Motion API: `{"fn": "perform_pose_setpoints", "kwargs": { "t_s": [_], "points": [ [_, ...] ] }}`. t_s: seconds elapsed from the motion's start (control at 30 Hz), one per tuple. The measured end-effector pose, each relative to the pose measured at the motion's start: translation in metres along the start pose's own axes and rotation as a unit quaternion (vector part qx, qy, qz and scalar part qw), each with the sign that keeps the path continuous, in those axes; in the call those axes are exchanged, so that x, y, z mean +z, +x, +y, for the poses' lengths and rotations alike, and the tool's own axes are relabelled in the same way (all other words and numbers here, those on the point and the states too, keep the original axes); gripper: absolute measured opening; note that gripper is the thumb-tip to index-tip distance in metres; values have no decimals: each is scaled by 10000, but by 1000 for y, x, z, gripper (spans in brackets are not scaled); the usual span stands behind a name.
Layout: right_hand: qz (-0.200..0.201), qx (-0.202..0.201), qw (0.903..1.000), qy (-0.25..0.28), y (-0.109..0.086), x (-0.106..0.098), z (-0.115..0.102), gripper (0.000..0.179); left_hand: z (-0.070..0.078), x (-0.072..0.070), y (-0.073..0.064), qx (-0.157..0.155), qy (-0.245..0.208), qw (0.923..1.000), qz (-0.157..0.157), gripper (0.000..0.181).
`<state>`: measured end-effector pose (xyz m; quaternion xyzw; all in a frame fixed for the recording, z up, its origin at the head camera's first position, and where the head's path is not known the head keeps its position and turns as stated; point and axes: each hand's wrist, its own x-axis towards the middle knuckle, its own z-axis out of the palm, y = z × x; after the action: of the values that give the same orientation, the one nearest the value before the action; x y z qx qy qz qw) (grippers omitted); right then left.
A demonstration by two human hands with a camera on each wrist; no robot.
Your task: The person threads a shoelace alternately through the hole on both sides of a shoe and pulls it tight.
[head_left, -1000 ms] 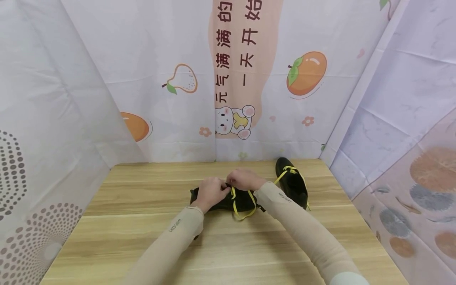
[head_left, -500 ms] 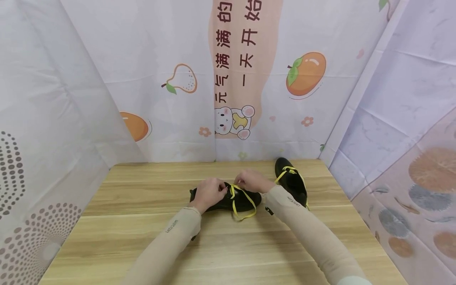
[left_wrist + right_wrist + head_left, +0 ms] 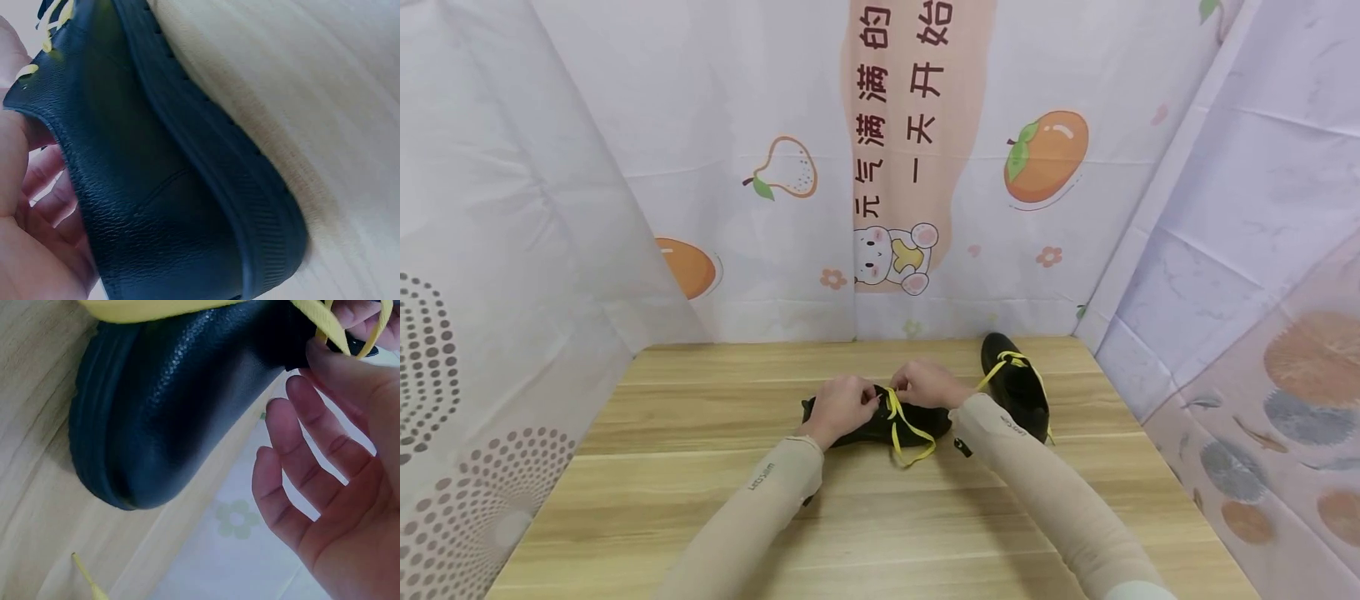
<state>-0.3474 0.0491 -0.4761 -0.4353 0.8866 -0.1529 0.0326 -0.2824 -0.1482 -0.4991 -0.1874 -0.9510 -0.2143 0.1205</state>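
Observation:
A black leather shoe point(image 3: 865, 432) lies on the table, its toe to the right. My left hand point(image 3: 844, 408) holds it at the opening; in the left wrist view thumb and fingers stand at the edge of the shoe's upper point(image 3: 144, 156), partly hidden behind it. My right hand point(image 3: 928, 386) pinches a yellow shoelace point(image 3: 322, 325) between thumb and index finger beside the eyelets, with its other fingers loosely bent. Part of that lace hangs in a loop over the shoe's near side onto the table. The exact spot of the left fingertips is hard to make out.
A second black shoe point(image 3: 1022, 392) with a yellow lace point(image 3: 1011, 358) stands at the back right of the wooden table point(image 3: 880, 533). Printed curtains point(image 3: 737, 275) close off the back and both sides. A loose lace tip point(image 3: 87, 575) shows in the right wrist view.
My right hand has gone from close beside the left hand to the right, drawing lace along the shoe, then slightly back toward the eyelets. The left hand has stayed almost in place.

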Motion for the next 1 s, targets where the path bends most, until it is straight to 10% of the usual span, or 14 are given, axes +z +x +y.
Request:
{"fn": "perform_pose_setpoints", "kwargs": {
  "t_s": [0.63,1.0],
  "points": [
    [43,246,9993,-274,3,1,0,15,1,-60,-20,-208,714,9932,-900,35],
    [149,187,9990,-381,1,3,-6,11,8,-30,-6,-135,205,9958,-887,32]
  ]
}}
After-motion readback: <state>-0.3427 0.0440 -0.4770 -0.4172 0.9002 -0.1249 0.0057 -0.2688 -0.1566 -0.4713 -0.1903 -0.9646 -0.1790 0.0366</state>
